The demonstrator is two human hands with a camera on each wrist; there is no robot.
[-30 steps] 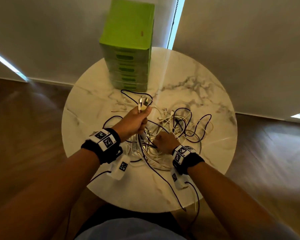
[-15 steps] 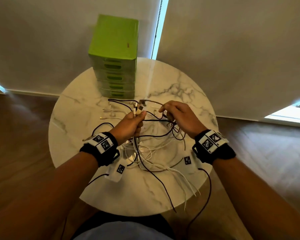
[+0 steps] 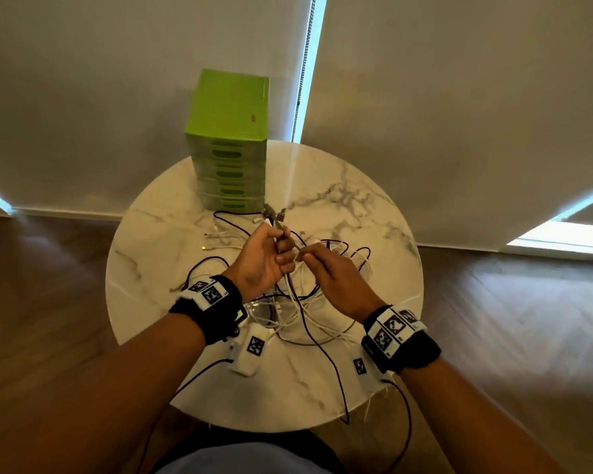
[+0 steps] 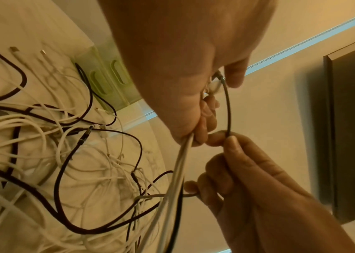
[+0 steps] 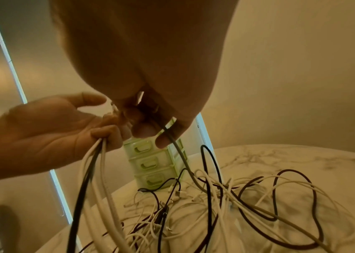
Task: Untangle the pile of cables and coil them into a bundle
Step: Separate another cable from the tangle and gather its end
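Observation:
A tangle of white and dark cables [image 3: 308,295] lies on the round marble table [image 3: 384,364]. My left hand [image 3: 266,260] is raised above the pile and grips several cable ends; their plugs [image 3: 274,215] stick up past the fingers, and white and dark strands [image 5: 94,169] hang from the fist. My right hand [image 3: 329,271] is close beside it and pinches one thin grey cable [image 4: 228,106] between thumb and finger. That grey cable [image 5: 185,164] runs down into the pile [image 5: 226,202].
A green set of small drawers [image 3: 228,145] stands at the table's far edge, just behind the pile. Loose plug ends [image 3: 216,242] lie left of the hands. Window blinds and a wooden floor [image 3: 510,319] surround the table.
My right hand left the pile, rose with a cable and came in beside the left hand. The left hand kept its grip on the cable ends.

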